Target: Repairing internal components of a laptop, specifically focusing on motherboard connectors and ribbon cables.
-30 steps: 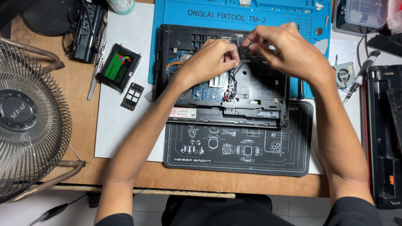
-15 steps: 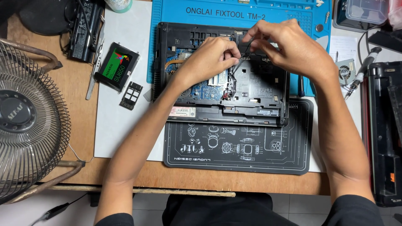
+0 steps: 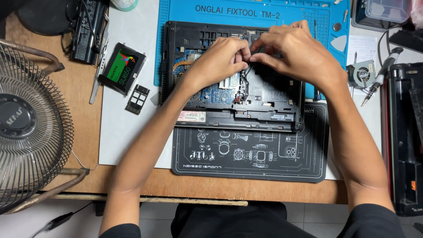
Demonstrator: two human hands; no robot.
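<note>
An opened black laptop base (image 3: 273,101) lies bottom-up on the mats, its blue circuit board (image 3: 218,93) exposed. Both hands meet over its upper middle. My left hand (image 3: 218,61) pinches a thin black cable (image 3: 246,72) that runs down into the chassis. My right hand (image 3: 293,50) is curled beside it, with the fingertips gripping a small black part at the same spot. What lies directly under the fingers is hidden.
A blue repair mat (image 3: 176,44) and a black printed mat (image 3: 251,154) cover the wooden desk. A solid-state drive (image 3: 122,68) and memory module (image 3: 137,99) lie left. A metal fan (image 3: 31,123) stands far left. A small cooling fan (image 3: 361,72), screwdriver (image 3: 381,75) and black case (image 3: 405,141) sit right.
Both hands have shifted slightly on the laptop's upper middle; the fingers stay together on the cable and small part. Nothing else has moved.
</note>
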